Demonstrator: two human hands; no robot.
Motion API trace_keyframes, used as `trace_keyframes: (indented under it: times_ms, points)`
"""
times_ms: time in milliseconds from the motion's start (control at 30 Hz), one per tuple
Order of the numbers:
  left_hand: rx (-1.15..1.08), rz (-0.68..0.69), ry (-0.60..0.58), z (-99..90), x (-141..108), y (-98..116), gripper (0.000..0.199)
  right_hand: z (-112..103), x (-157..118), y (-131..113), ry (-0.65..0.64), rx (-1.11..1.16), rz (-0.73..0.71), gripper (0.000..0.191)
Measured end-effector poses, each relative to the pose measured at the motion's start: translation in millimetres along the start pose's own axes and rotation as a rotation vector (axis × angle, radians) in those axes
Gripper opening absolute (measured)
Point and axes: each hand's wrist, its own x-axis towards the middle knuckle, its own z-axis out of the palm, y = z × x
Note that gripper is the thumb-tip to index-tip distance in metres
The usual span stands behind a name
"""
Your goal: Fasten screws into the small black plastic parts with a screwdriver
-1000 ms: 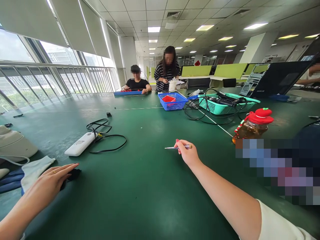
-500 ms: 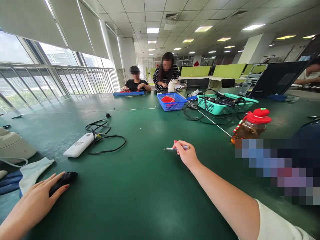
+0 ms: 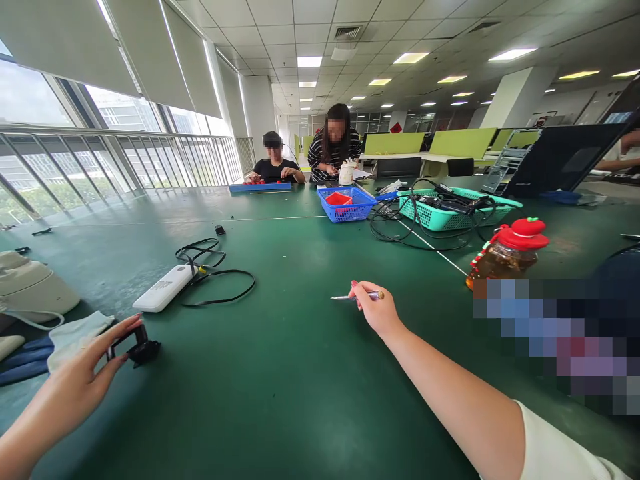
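Note:
My left hand point(image 3: 83, 377) is closed at the left side of the table, thumb and fingers pinching a small black frame-shaped object point(image 3: 145, 351). An open rectangle shows in its upper part, and a dark lump forms its lower end; its exact kind is unclear. My right hand point(image 3: 379, 307), near the middle, grips a slim screwdriver point(image 3: 343, 297) with a see-through handle, its thin metal shaft pointing left above the green table point(image 3: 280, 400). A pale blue cloth point(image 3: 80, 335) lies just behind my left hand.
Beyond my left hand sits a white power bank point(image 3: 165, 289) with a black cable point(image 3: 240, 273). A red-lidded bottle point(image 3: 510, 257) stands right. Farther back are a blue basket point(image 3: 346, 212), a teal basket point(image 3: 437, 220) with tangled cables, and two people point(image 3: 275, 167) at the far edge.
My left hand has lifted and tilted the black object upright, so its open frame now shows. My right hand keeps the screwdriver almost in the same place; the view has shifted slightly.

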Motion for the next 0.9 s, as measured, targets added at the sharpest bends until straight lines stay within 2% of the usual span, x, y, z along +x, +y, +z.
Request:
trace_keyframes:
  times_ms: [67,167,333,533,700,900]
  points:
    - [-0.091,0.037,-0.053,-6.8,1.8,13.8,0.052,0.2,0.2,0.8,-0.003,-0.007,-0.003,0.051]
    - [-0.157,0.075,-0.101,-9.5,1.6,22.4,0.049,0.6,0.3,1.9,-0.001,-0.008,-0.011,0.051]
    - [-0.162,0.126,-0.160,-8.4,6.1,14.2,0.050,0.7,0.1,1.6,0.000,-0.012,-0.011,0.053]
    - [-0.156,0.094,-0.253,-7.1,14.5,-1.9,0.047,0.0,-0.4,-0.3,0.000,-0.001,-0.002,0.049]
    - [-0.175,0.080,-0.290,-7.3,13.0,-0.2,0.047,0.1,-0.2,-0.2,-0.010,-0.016,0.007,0.050]
    - [-0.163,0.145,-0.306,-9.9,14.6,2.6,0.045,0.2,-0.2,1.9,-0.018,-0.020,0.009,0.050]
